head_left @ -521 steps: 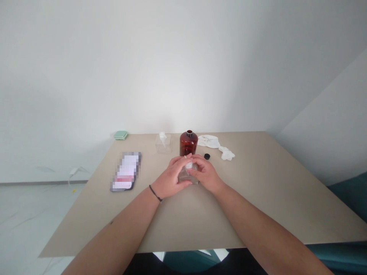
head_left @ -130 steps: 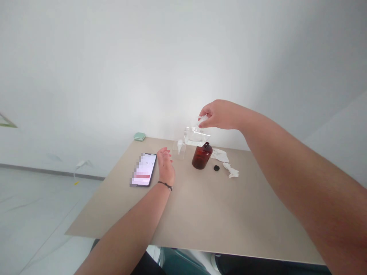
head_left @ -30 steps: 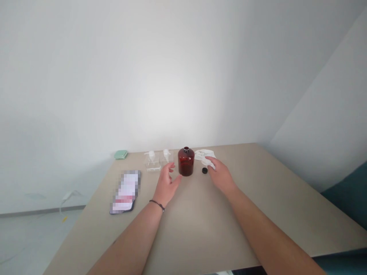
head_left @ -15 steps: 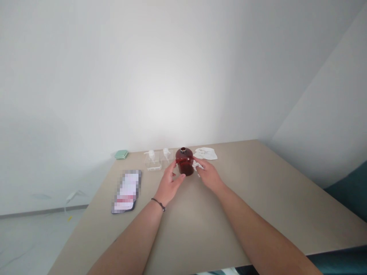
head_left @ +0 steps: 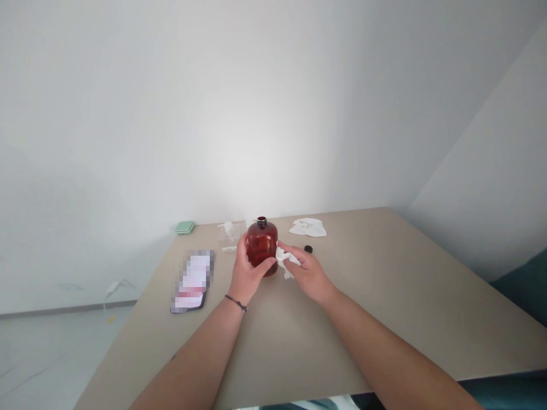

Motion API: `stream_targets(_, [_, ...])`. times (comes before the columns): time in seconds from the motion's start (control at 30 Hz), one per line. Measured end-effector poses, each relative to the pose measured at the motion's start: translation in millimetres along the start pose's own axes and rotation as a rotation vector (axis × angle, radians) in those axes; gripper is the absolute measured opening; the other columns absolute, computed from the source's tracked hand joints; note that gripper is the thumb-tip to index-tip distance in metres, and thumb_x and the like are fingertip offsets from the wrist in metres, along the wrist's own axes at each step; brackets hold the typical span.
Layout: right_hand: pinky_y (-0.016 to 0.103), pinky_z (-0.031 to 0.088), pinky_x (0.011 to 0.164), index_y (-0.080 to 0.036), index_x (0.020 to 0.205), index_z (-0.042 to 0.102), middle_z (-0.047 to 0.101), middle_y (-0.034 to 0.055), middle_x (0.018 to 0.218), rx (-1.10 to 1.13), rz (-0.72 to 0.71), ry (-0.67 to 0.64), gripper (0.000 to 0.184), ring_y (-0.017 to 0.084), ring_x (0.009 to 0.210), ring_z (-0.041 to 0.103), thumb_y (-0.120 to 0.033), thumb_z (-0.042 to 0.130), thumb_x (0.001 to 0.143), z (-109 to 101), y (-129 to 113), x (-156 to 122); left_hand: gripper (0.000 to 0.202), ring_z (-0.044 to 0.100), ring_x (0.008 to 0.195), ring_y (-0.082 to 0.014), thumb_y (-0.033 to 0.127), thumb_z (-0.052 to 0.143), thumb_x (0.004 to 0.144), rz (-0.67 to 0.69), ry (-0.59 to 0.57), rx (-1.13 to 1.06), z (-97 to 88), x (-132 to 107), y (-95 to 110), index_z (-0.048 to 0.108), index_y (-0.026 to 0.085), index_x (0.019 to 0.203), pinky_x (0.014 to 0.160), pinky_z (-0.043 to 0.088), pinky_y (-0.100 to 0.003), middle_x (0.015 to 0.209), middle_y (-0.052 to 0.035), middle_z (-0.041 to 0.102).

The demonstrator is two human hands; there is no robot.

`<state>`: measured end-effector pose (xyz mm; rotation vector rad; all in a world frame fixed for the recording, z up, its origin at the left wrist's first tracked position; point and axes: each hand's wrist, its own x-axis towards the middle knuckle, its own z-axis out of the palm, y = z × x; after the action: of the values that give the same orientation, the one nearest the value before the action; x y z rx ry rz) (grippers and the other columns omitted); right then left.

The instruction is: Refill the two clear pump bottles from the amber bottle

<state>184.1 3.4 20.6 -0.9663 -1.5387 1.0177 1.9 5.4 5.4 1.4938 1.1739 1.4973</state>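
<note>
My left hand (head_left: pixel 247 273) is wrapped round an open amber bottle (head_left: pixel 262 246) that stands on the beige table (head_left: pixel 384 296). My right hand (head_left: pixel 305 273) grips a crumpled white tissue (head_left: pixel 284 257) and presses it against the bottle's right side. The bottle's small black cap (head_left: pixel 308 249) lies on the table just right of my right hand.
A second white tissue (head_left: pixel 308 227) lies behind the cap. Clear pump bottles (head_left: pixel 228 236) stand behind the amber bottle, partly hidden. A phone (head_left: pixel 193 274) lies to the left, and a green case (head_left: pixel 184 228) sits at the back left edge by the wall.
My left hand closed on the amber bottle and drew it nearer. My right hand picked up the tissue beside the cap and brought it left against the bottle.
</note>
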Motion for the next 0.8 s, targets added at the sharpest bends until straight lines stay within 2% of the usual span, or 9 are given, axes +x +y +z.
stream_targets(0.07, [0.037, 0.055, 0.082, -0.026, 0.120, 0.070, 0.074, 0.0033, 0.109, 0.071, 0.085, 0.071, 0.040, 0.021, 0.090, 0.069, -0.038, 0.066, 0.082, -6, 0, 5, 0.084, 0.058, 0.133, -0.0316, 0.032, 0.081, 0.074, 0.013, -0.049, 0.033, -4.0, -1, 5, 0.038, 0.025, 0.146, 0.112, 0.048, -0.047, 0.145, -0.0126, 0.056])
stream_targets(0.2, [0.032, 0.052, 0.066, -0.024, 0.105, 0.067, 0.072, -0.0002, 0.087, 0.153, 0.209, 0.277, 0.035, 0.018, 0.069, 0.064, -0.041, 0.068, 0.075, -20, 1, 16, 0.081, 0.058, 0.133, -0.0329, 0.032, 0.083, 0.071, 0.051, -0.232, 0.072, -5.7, -7, 15, 0.046, 0.024, 0.143, 0.113, 0.048, -0.048, 0.144, -0.0114, 0.059])
stream_targets(0.3, [0.032, 0.050, 0.067, -0.024, 0.095, 0.068, 0.071, 0.0002, 0.083, 0.187, 0.215, 0.247, 0.028, 0.020, 0.071, 0.065, -0.041, 0.066, 0.073, -28, -5, 18, 0.081, 0.058, 0.133, -0.0338, 0.033, 0.084, 0.071, 0.095, -0.328, 0.099, -2.9, -11, 22, 0.049, 0.022, 0.143, 0.115, 0.045, -0.049, 0.144, -0.0122, 0.060])
stream_targets(0.4, [0.033, 0.049, 0.070, -0.022, 0.085, 0.070, 0.071, 0.0029, 0.084, 0.214, 0.154, 0.183, 0.023, 0.022, 0.077, 0.065, -0.040, 0.061, 0.075, -35, -18, 14, 0.080, 0.060, 0.130, -0.0336, 0.035, 0.084, 0.071, 0.139, -0.384, 0.127, -0.8, -15, 25, 0.050, 0.023, 0.143, 0.114, 0.046, -0.048, 0.143, -0.0118, 0.061])
stream_targets(0.5, [0.035, 0.049, 0.077, -0.021, 0.081, 0.071, 0.071, 0.0047, 0.086, 0.069, 0.010, 0.144, 0.028, 0.024, 0.085, 0.065, -0.043, 0.054, 0.083, -41, -32, 10, 0.079, 0.060, 0.129, -0.0331, 0.036, 0.083, 0.072, 0.163, -0.397, 0.153, -1.0, -16, 26, 0.050, 0.024, 0.143, 0.112, 0.047, -0.047, 0.143, -0.0109, 0.061])
stream_targets(0.6, [0.037, 0.049, 0.083, -0.022, 0.080, 0.070, 0.070, 0.0046, 0.085, -0.153, -0.229, 0.128, 0.032, 0.022, 0.087, 0.063, -0.043, 0.049, 0.093, -42, -41, 6, 0.079, 0.059, 0.129, -0.0338, 0.037, 0.083, 0.072, 0.185, -0.397, 0.188, -1.5, -18, 29, 0.051, 0.023, 0.143, 0.113, 0.046, -0.049, 0.143, -0.0118, 0.060])
stream_targets(0.7, [0.035, 0.049, 0.074, -0.023, 0.075, 0.065, 0.064, 0.0030, 0.075, -0.321, -0.480, 0.088, 0.032, 0.019, 0.074, 0.059, -0.034, 0.046, 0.099, -42, -47, 4, 0.081, 0.060, 0.127, -0.0340, 0.037, 0.085, 0.070, 0.198, -0.422, 0.223, -0.6, -19, 32, 0.050, 0.022, 0.142, 0.113, 0.045, -0.050, 0.141, -0.0130, 0.062])
stream_targets(0.8, [0.034, 0.049, 0.071, -0.022, 0.077, 0.063, 0.062, 0.0033, 0.076, -0.506, -0.672, 0.065, 0.028, 0.018, 0.074, 0.058, -0.023, 0.047, 0.099, -44, -49, 2, 0.080, 0.061, 0.127, -0.0334, 0.034, 0.085, 0.070, 0.186, -0.427, 0.226, 1.1, -20, 34, 0.051, 0.022, 0.141, 0.112, 0.047, -0.050, 0.140, -0.0127, 0.062])
